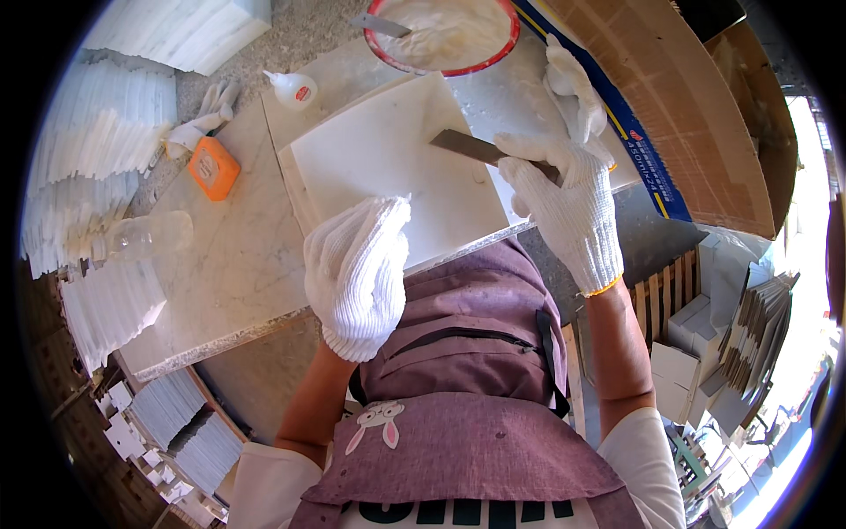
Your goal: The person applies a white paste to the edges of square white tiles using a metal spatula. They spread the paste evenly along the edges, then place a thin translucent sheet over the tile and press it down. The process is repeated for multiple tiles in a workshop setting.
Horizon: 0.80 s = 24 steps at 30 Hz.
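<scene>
My right hand [564,198], in a white knit glove, is closed on the handle of a flat metal scraper [467,146] whose blade lies on a white square tile [388,167]. Also gloved, my left hand [359,269] hovers over the tile's near left corner with fingers together and nothing in it. The tile rests on a marble slab [225,264]. A red-rimmed bowl [445,35] of white paste sits just beyond the tile, with a tool's blade [381,25] resting in it.
An orange block [212,167], a small white glue bottle [293,88], a spare glove [201,122] and a clear plastic bottle [145,236] lie on the slab's left. Another glove [573,93] lies to the right. Stacks of white tiles [106,132] stand left; cardboard [696,115] right.
</scene>
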Motion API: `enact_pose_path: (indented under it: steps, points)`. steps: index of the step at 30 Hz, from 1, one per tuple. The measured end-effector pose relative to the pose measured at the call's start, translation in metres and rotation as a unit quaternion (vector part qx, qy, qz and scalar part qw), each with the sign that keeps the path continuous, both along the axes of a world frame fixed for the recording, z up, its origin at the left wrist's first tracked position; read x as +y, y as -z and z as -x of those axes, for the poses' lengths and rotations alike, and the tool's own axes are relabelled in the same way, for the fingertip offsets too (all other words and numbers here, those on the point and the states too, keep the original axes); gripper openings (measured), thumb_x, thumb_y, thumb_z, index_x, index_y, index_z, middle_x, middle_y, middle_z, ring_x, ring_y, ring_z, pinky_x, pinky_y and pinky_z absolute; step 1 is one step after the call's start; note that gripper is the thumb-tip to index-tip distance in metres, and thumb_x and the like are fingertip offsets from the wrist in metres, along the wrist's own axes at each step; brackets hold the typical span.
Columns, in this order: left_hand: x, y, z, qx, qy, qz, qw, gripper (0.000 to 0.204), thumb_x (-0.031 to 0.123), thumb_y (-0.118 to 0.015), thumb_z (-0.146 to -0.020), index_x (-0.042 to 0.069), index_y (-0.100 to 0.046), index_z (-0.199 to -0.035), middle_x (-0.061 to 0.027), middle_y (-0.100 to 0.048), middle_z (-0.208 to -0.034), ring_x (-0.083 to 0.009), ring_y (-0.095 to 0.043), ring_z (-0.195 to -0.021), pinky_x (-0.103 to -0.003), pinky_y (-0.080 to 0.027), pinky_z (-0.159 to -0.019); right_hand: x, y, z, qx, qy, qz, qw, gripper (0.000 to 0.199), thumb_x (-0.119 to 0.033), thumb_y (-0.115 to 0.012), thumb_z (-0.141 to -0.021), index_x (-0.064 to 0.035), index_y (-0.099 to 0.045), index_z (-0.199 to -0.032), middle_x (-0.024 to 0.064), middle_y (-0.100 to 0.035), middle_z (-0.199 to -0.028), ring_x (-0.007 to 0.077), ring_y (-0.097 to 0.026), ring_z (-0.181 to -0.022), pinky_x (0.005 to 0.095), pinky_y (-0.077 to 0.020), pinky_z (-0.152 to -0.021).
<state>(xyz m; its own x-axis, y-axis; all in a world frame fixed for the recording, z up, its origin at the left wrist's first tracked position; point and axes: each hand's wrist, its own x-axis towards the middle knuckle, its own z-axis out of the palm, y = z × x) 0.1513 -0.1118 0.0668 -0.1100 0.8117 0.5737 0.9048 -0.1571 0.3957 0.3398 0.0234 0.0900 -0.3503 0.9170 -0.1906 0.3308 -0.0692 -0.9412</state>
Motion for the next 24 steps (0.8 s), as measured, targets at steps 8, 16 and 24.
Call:
enact_pose_path:
  steps: [8, 16, 24]
  points:
    - [0.001, -0.002, -0.002, -0.033, 0.006, -0.005, 0.999, 0.032, -0.005, -0.07, -0.083, -0.001, -0.069, -0.115, -0.015, -0.07, -0.112, -0.0292, -0.065, -0.101, -0.038, -0.052, -0.091, 0.004, -0.006, 0.001, 0.028, -0.008, 0.02, 0.999, 0.022, -0.01, -0.065, -0.091, 0.0027, -0.071, -0.107, 0.0056, -0.066, -0.074, 0.0074, -0.057, -0.059, 0.0242, -0.0448, -0.054]
    - [0.002, 0.0, 0.0, -0.003, 0.01, -0.014, 1.0, 0.039, 0.002, -0.072, -0.081, 0.005, -0.067, -0.12, -0.0077, -0.07, -0.114, -0.026, -0.066, -0.103, -0.039, -0.049, -0.089, -0.003, 0.004, 0.002, 0.03, -0.012, 0.008, 0.999, 0.02, -0.009, -0.066, -0.089, 0.0027, -0.071, -0.105, 0.0062, -0.066, -0.074, 0.0085, -0.057, -0.058, 0.025, -0.0449, -0.054]
    - [0.001, 0.002, 0.0, -0.004, 0.003, -0.016, 1.0, 0.039, 0.003, -0.073, -0.081, 0.005, -0.067, -0.119, -0.0084, -0.07, -0.116, -0.0264, -0.066, -0.102, -0.038, -0.049, -0.089, 0.013, 0.004, 0.008, 0.008, 0.01, 0.008, 1.0, 0.025, -0.011, -0.065, -0.092, 0.0019, -0.07, -0.112, 0.0011, -0.061, -0.073, 0.005, -0.051, -0.056, 0.0209, -0.0381, -0.051]
